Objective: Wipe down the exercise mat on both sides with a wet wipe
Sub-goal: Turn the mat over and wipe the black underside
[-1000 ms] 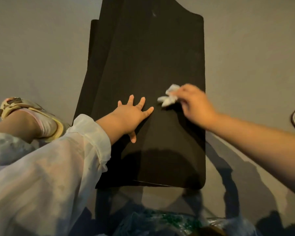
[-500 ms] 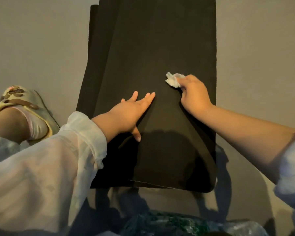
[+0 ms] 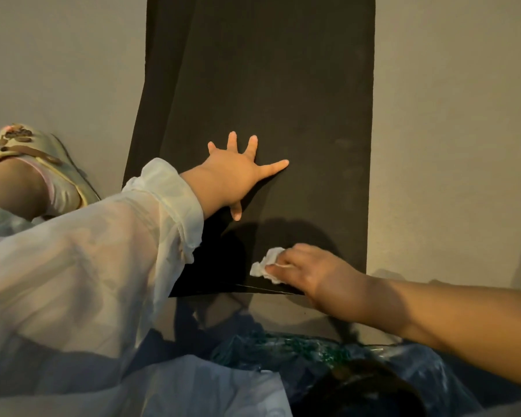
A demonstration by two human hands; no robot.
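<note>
Two hands on the mat (image 3: 283, 85) — left hand (image 3: 232, 173) splayed flat; right hand (image 3: 310, 272) pinching the wipe (image 3: 266, 266).

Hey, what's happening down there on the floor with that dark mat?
A person is cleaning a black exercise mat laid out on the floor. Their left hand lies flat on the mat with fingers spread, apparently to steady it. Their right hand grips a crumpled white wet wipe and holds it against the mat close to its near edge. A foot in a slipper rests on the floor left of the mat.
</note>
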